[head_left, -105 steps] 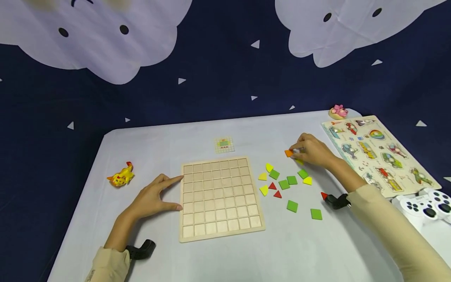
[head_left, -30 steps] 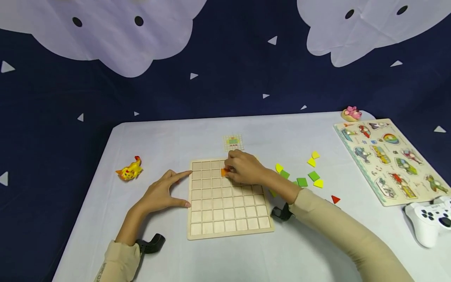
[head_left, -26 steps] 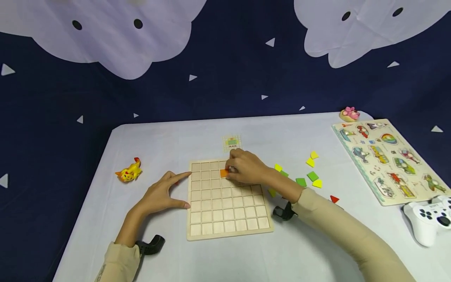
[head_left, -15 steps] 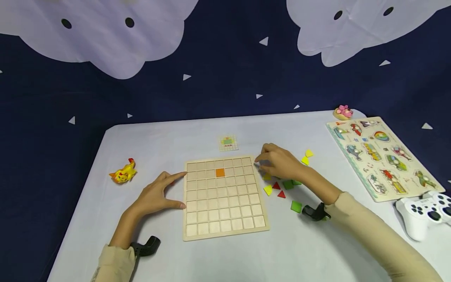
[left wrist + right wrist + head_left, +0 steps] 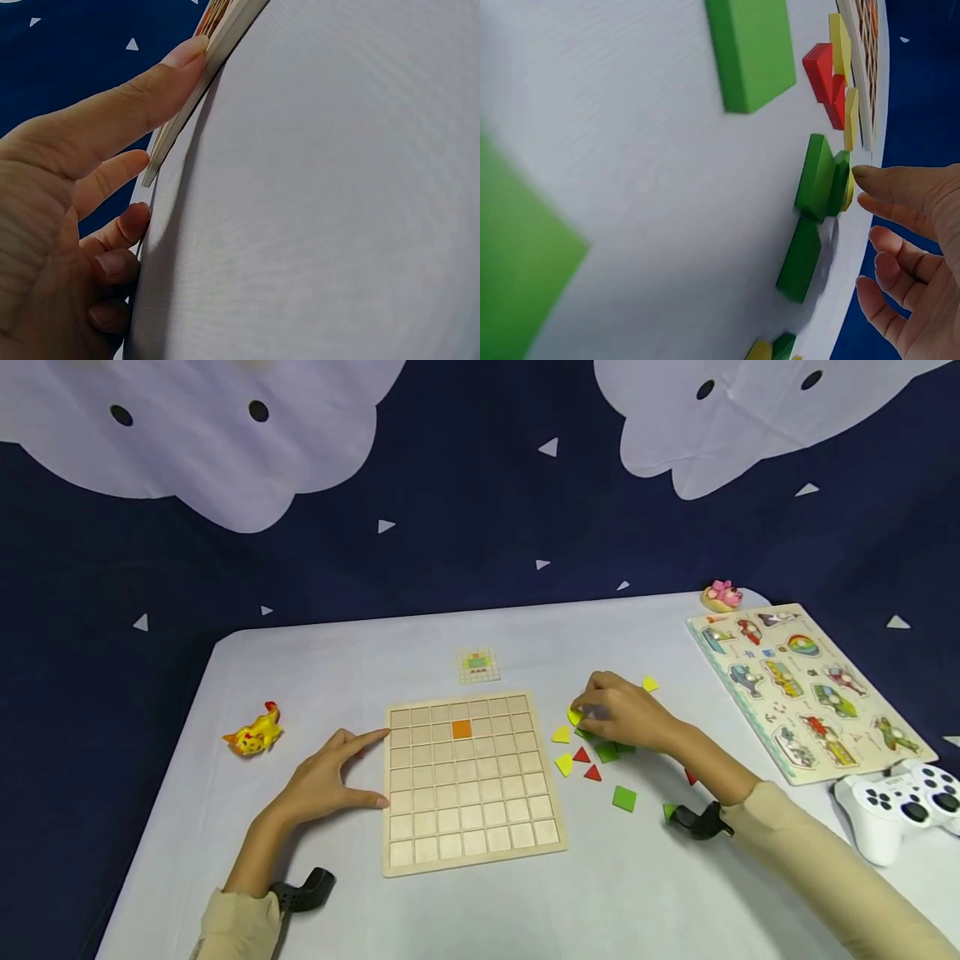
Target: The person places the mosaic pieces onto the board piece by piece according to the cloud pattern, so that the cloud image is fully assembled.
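A wooden grid board [image 5: 465, 793] lies mid-table with one orange square tile [image 5: 462, 728] seated in its second row. My left hand [image 5: 330, 777] rests flat beside it, thumb and forefinger against the board's left edge [image 5: 217, 37]; the thumb [image 5: 135, 97] presses that edge. My right hand [image 5: 622, 714] hovers over the loose tiles right of the board, fingertips touching a yellow tile [image 5: 574, 717]. In the right wrist view its fingers [image 5: 900, 225] are loosely curved and hold nothing, close to stacked green tiles [image 5: 814, 176]. Red triangles [image 5: 581, 755] and green squares [image 5: 623, 797] lie around.
A small pattern card [image 5: 478, 666] lies behind the board. A yellow toy [image 5: 253, 735] sits at the left. A picture puzzle board [image 5: 806, 685], a pink toy [image 5: 722, 596] and a white game controller [image 5: 892, 806] are at the right.
My right hand carried the orange tile from the pile to the board, set it in a cell, let go and moved back right to the loose tiles. The left hand stayed put.
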`<state>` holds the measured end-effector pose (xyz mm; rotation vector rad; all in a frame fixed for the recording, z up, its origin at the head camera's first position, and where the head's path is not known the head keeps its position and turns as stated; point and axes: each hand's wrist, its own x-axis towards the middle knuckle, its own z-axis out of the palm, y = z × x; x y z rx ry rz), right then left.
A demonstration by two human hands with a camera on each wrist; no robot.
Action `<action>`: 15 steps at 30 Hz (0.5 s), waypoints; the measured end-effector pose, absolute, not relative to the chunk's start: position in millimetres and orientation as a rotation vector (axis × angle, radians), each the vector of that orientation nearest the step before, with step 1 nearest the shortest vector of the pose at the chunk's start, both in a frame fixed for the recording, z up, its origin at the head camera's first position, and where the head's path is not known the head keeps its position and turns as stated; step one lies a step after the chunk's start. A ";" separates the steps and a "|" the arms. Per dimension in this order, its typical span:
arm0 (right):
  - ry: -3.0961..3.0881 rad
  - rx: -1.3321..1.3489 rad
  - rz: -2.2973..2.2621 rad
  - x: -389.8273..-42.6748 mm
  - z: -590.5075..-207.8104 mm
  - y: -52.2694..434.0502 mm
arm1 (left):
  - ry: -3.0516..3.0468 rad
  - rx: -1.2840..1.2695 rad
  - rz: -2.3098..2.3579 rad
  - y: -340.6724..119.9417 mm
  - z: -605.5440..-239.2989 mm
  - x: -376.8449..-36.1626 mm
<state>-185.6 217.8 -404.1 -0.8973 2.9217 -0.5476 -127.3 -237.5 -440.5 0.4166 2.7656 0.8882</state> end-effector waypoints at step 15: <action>2.941 -1.055 -0.489 -195.2 -408.8 223.4 | 2.778 0.425 0.897 -236.3 -439.7 -125.8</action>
